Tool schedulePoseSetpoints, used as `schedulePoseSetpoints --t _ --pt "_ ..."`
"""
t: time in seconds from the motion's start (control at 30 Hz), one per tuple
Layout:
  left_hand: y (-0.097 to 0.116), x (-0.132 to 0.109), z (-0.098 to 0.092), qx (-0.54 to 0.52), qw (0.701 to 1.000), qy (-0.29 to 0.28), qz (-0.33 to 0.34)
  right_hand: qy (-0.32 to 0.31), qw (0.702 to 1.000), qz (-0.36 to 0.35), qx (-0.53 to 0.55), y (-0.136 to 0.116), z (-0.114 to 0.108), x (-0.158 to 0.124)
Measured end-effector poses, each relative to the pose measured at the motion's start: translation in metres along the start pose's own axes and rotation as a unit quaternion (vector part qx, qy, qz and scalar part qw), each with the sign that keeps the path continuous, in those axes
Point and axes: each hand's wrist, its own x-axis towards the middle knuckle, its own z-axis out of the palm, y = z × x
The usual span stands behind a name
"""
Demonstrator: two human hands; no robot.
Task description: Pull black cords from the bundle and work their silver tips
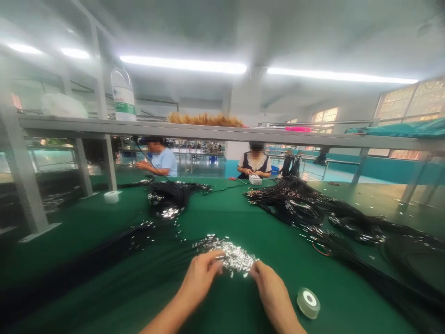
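Observation:
A heap of small shiny metal sleeves [239,259] lies on the green tabletop between my hands. My left hand [200,273] is at the heap's left edge, thumb and fingers curled toward each other; whatever they pinch is too small to make out. Just behind it, the ends of a spread of black cables [167,253] reach the heap from the left. At the right edge of the sleeves, my right hand [273,284] has its thumb and fingertips pressed together, and what is between them cannot be made out.
A roll of clear tape [308,303] lies right of my right hand. Bundles of black cable [170,197] and coiled cables [302,211] cover the table farther back. A metal shelf [215,131] spans overhead, with a bottle [123,97] on it. Two people sit beyond the table.

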Motion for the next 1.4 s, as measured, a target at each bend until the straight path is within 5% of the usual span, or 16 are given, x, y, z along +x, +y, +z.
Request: schedulePoseSetpoints --t 0.2,0.4,0.6,0.7,0.83,0.9,1.13,1.4 --pt "0.017 -0.013 0.005 -0.055 0.998 -0.021 0.038 -0.063 0.968 0.018 0.241 -0.013 -0.01 0.001" --pt "0.035 -0.027 0.007 -0.088 0.996 -0.005 0.014 -0.07 0.864 0.118 0.484 -0.022 -0.016 -0.008" --pt "0.049 -0.048 0.006 -0.102 0.994 -0.024 -0.017 -0.071 0.817 0.131 0.556 -0.034 -0.012 -0.018" --pt "0.047 -0.049 0.01 -0.127 0.991 -0.03 -0.033 -0.07 0.839 0.105 0.529 -0.037 -0.012 -0.02" --pt "0.038 -0.048 0.014 -0.148 0.988 -0.029 -0.033 -0.047 0.927 0.001 0.372 -0.036 -0.019 -0.02" --pt "0.035 -0.048 0.015 -0.135 0.99 -0.026 -0.022 -0.069 0.947 -0.041 0.312 -0.033 -0.02 -0.019" --pt "0.036 -0.049 0.012 -0.115 0.993 -0.027 -0.023 -0.076 0.97 -0.054 0.224 -0.022 -0.017 -0.02" --pt "0.043 -0.05 0.01 -0.027 0.999 -0.002 0.024 -0.052 0.974 -0.159 0.156 -0.029 -0.026 -0.018"
